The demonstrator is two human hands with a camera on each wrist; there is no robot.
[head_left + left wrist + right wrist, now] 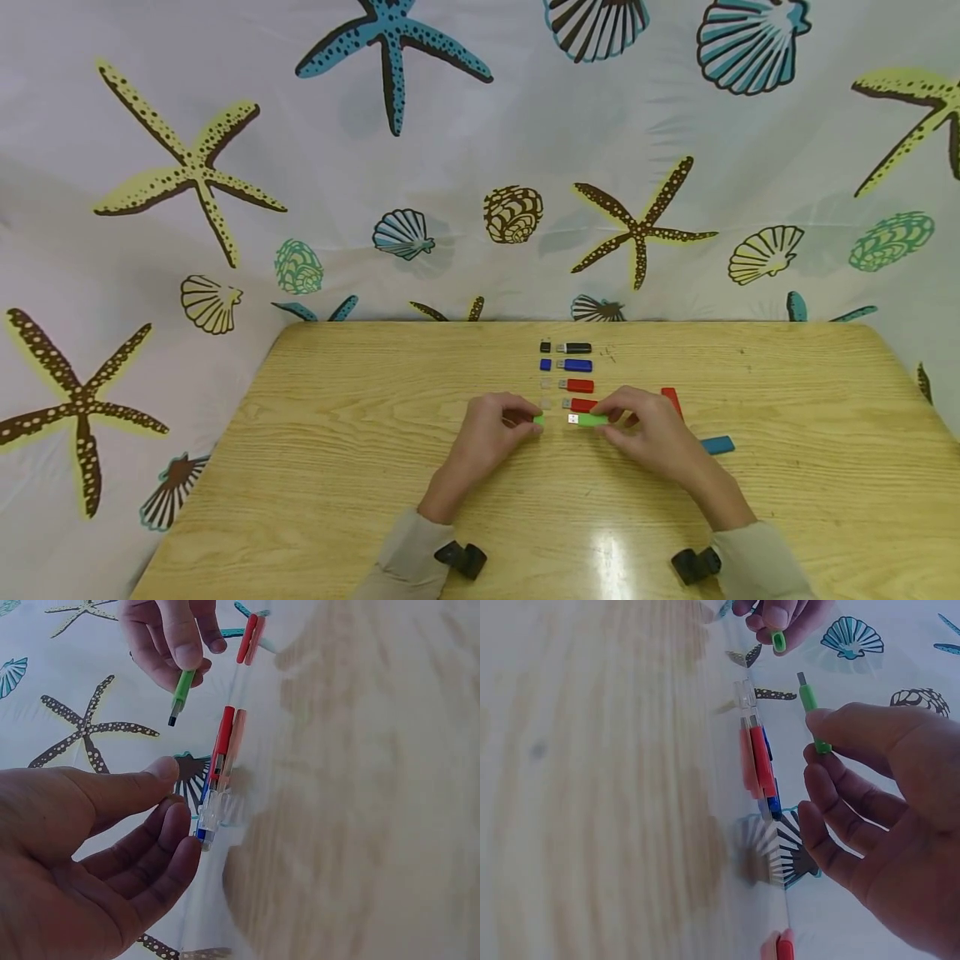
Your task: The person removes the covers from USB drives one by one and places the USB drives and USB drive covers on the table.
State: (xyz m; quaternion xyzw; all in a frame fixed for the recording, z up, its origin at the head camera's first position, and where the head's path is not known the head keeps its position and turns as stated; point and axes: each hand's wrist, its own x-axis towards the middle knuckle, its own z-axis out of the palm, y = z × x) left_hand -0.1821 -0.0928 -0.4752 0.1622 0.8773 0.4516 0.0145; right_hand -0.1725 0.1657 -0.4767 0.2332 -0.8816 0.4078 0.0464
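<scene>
Between thumb and fingertips, the left hand (491,433) pinches a small green cap (538,420), its hollow end showing in the right wrist view (778,642). The right hand (648,429) pinches a green USB stick (588,420) by its body, metal plug pointing left toward the cap. A gap separates cap and stick. Just beyond the hands lie two uncapped red sticks (581,386), a blue stick (577,365) and a black stick (577,347) in a column, plugs leftward. To their left are a black cap (545,347), a blue cap (545,365) and two clear caps (546,383).
Right of the right hand, a red stick (671,400) and a blue stick (717,445) lie on the wooden table (360,433), both partly hidden by the hand or wrist. Behind the table's far edge hangs a white cloth (465,142) printed with starfish and shells.
</scene>
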